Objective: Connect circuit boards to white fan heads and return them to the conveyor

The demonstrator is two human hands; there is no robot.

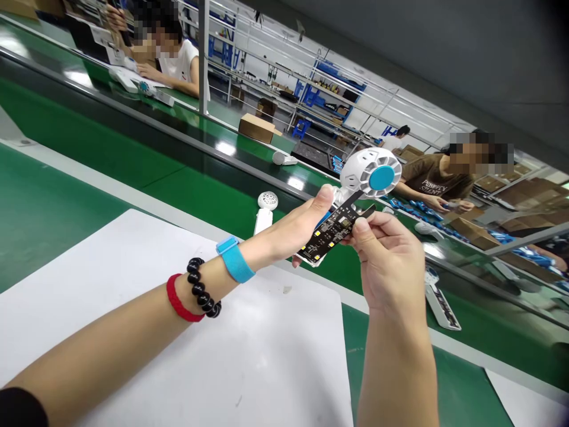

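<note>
My left hand is wrapped round the handle of a white handheld fan, its thumb raised along the near side. The fan's round head has a blue centre and points up and away to the right. A black circuit board with small yellow-white parts lies along the handle, partly over it. Between thumb and fingers, my right hand pinches the board's upper right edge. Whether the board sits inside the handle or only against it, I cannot tell. Most of the left fingers are hidden behind the handle.
Below my hands a white sheet covers part of the green bench. Beyond runs a green conveyor belt with a white fan and an opened fan handle. Two people work across it, near a cardboard box. A dark shelf hangs overhead.
</note>
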